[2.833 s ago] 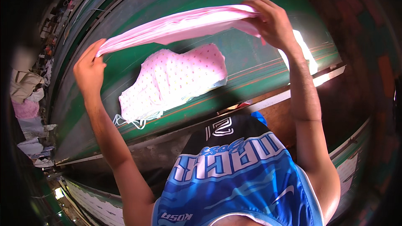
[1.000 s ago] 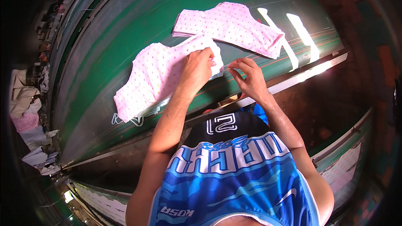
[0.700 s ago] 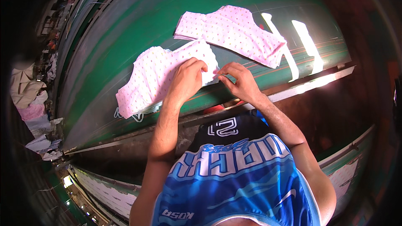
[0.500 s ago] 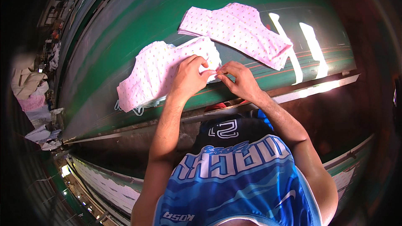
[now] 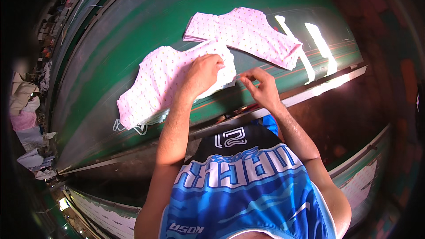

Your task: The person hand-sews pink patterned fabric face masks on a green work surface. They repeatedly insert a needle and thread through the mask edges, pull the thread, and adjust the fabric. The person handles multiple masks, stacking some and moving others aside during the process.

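Observation:
Two stacks of pink cut fabric pieces with small dots lie on the green table point(image 5: 146, 31). My left hand point(image 5: 202, 74) rests on the nearer stack point(image 5: 155, 75), close to its right end, with fingers curled together; whatever they pinch is hidden. Just right of that stack, my right hand point(image 5: 262, 89) hovers over the table's near side, apart from the cloth. Its thumb and forefinger come together at the tips, and anything between them is too small to make out. The farther stack point(image 5: 243, 33) lies beyond both hands, touched by neither.
White cords point(image 5: 141, 128) hang out under the nearer stack's left end. A pale rail point(image 5: 323, 89) runs along the table's near edge, in front of my body. Bright sun strips point(image 5: 321, 44) fall across the right side. Crumpled cloths point(image 5: 26, 119) are heaped at the far left.
My hands, which met at the nearer stack's right edge, have parted. The right one has drawn away from the cloth; the left one's fingers have curled in farther over the stack.

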Action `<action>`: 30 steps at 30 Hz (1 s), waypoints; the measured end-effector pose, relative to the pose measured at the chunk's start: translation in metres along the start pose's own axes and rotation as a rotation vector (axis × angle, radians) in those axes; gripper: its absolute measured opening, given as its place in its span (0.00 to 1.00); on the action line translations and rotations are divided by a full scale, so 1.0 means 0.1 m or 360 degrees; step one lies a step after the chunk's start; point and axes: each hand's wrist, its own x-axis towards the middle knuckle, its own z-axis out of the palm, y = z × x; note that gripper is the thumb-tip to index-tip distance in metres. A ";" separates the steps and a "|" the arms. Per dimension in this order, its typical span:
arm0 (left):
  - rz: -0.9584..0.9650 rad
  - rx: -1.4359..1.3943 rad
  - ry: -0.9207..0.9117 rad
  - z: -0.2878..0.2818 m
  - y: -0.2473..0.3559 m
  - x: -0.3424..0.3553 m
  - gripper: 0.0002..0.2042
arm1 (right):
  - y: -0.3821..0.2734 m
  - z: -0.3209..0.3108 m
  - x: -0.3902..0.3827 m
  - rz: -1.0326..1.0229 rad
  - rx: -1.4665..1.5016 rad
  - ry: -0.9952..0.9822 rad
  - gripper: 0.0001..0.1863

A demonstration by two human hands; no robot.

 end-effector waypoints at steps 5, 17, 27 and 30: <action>-0.0300 -0.0679 -0.0046 0.10 -0.05 -0.04 0.04 | 0.07 0.04 0.09 -0.0038 0.0062 0.0065 0.11; -0.0037 -0.0425 0.0174 0.29 0.03 0.07 0.13 | 0.23 0.00 0.37 0.0471 0.0330 -0.0314 0.23; 0.0293 -0.0378 0.0304 0.30 0.02 0.01 0.08 | 0.22 -0.01 0.29 0.0508 0.0518 -0.0224 0.18; 0.0372 -0.0324 0.0280 0.29 -0.02 -0.02 0.09 | 0.05 -0.06 0.26 0.0512 0.0177 -0.0227 0.22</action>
